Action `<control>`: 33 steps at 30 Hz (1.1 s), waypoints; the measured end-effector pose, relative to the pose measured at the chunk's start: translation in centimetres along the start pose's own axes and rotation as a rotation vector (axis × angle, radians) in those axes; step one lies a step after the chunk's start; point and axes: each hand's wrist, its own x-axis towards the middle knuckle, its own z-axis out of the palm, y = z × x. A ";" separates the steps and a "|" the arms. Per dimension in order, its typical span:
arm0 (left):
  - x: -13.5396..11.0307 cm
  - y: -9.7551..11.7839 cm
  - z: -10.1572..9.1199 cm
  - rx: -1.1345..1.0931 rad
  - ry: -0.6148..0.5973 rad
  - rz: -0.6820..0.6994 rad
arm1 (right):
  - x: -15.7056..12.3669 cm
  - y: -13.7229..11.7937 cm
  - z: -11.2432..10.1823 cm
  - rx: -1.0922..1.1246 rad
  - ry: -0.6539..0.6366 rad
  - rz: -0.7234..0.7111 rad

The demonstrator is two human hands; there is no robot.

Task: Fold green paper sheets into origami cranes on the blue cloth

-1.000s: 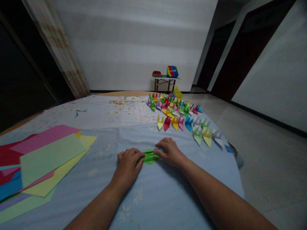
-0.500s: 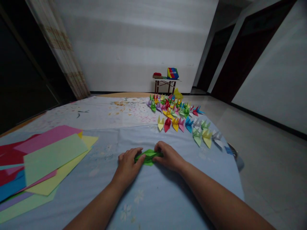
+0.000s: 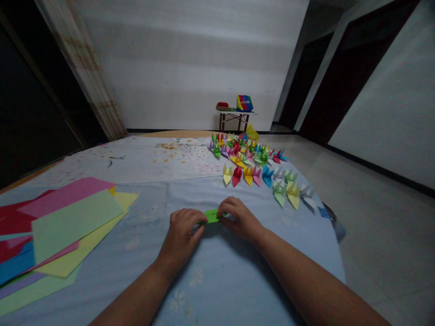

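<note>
Green folded origami paper (image 3: pixel 212 216) lies low and central in the frame, a narrow, pointed strip resting on a pale blue flowered cloth (image 3: pixel 200 280). Our left hand (image 3: pixel 180 231) and our right hand (image 3: pixel 239 219) close on it from either side. They stand apart, with only the middle of the strip showing between them, and the fingers pinch its two ends and hide them. We judge the step in hand to be working a fold, since the paper already lies in creased layers. Any next move calls for a light, even pinch, because thin paper takes a crease wherever the pressure lands.

At lower left, overlapping rectangular sheets of matte coloured paper (image 3: pixel 76 224) fan out in pink, red, blue, yellow and pale green. Toward the upper right of the hands, rows of small, sharp-winged origami cranes (image 3: pixel 248 170) stand in many colours. Beyond the blue cloth spreads a white paint-speckled sheet (image 3: pixel 136 163). Farther off, a low counter (image 3: pixel 234 113) carries a rainbow-coloured box (image 3: pixel 244 103) against the wall.
</note>
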 end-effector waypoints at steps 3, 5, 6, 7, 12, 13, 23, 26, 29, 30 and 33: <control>-0.1 -0.2 0.0 0.047 -0.048 0.033 | 0.0 0.1 0.2 -0.042 -0.038 -0.025; -0.2 -0.4 0.1 0.067 -0.086 0.042 | -0.1 0.2 0.3 -0.057 -0.097 -0.033; -0.2 -0.5 0.2 0.072 -0.106 0.045 | -0.1 0.2 0.3 -0.060 -0.129 -0.029; -0.3 -0.5 0.3 0.077 -0.124 0.046 | -0.1 0.2 0.3 -0.061 -0.160 -0.024; -0.5 -0.6 0.5 0.096 -0.189 0.045 | -0.4 0.2 -0.4 -0.050 -0.248 -0.016; -0.5 -0.5 0.5 0.100 -0.199 0.044 | -0.4 0.2 -0.7 -0.054 -0.250 -0.022; -0.7 0.2 0.7 0.158 -0.216 0.078 | -0.1 0.0 -1.1 -0.087 -0.288 -0.071; -0.6 0.6 0.8 0.195 -0.226 0.065 | -0.2 0.1 -1.0 -0.076 -0.290 -0.086; -0.6 0.8 0.7 0.207 -0.238 0.065 | -0.1 0.1 -0.9 -0.054 -0.290 -0.099; -0.6 0.8 0.7 0.205 -0.240 0.064 | -0.1 0.1 -0.9 -0.043 -0.295 -0.100; -0.6 0.8 0.7 0.180 -0.243 0.051 | -0.1 -0.1 -0.9 -0.018 -0.300 -0.076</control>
